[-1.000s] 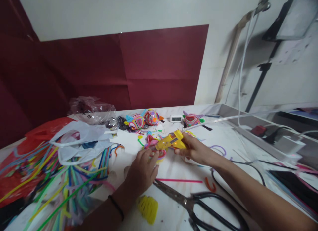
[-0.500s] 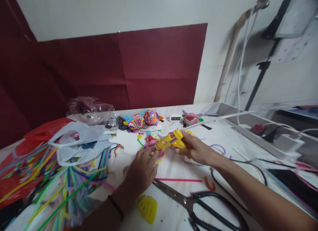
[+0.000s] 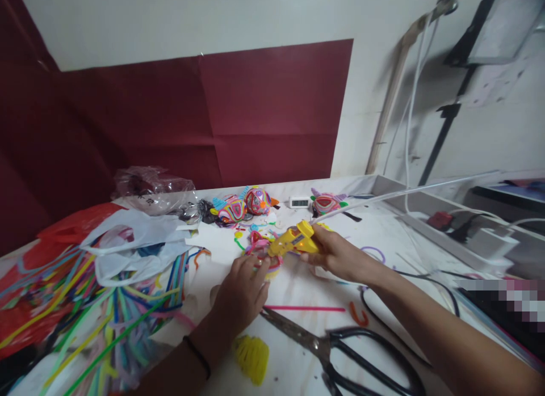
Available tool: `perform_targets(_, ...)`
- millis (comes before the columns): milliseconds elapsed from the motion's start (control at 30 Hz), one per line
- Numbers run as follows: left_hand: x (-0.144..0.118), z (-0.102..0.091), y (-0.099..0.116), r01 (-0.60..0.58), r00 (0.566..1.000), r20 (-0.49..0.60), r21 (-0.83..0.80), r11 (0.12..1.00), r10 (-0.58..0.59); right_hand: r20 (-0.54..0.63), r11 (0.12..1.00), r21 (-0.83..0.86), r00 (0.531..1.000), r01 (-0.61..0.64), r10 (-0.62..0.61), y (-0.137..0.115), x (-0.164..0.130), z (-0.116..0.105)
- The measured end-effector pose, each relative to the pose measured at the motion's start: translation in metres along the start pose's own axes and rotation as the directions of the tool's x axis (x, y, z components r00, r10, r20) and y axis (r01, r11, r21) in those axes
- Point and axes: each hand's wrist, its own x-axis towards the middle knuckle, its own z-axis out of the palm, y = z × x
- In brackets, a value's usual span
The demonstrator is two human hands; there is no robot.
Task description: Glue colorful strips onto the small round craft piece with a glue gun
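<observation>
No real change: my right hand [image 3: 343, 257] still grips the yellow plastic glue gun [image 3: 296, 240], nozzle at the pink-and-yellow rounded craft piece [image 3: 276, 265] by my left hand [image 3: 240, 288] (pinching or pressing, can't tell), so same step.

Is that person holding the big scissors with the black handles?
No, the scissors lie on the table, while the right hand holds the yellow glue gun.

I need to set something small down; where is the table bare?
Small patches: between the glue gun and pink stick, and between that stick, the scissors and orange curl. Crowded: the left, with coloured strips and bags.
</observation>
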Motion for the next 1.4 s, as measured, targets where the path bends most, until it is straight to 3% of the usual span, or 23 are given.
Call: perform_targets(1400, -0.0049, 0.0066, -0.0043, 0.042, 0.999, -0.032, -0.021, 0.999, -0.043, -0.058, 0.999, -0.042, 0.998, -0.002, -0.001, -0.0035, -0.0036, -0.0087)
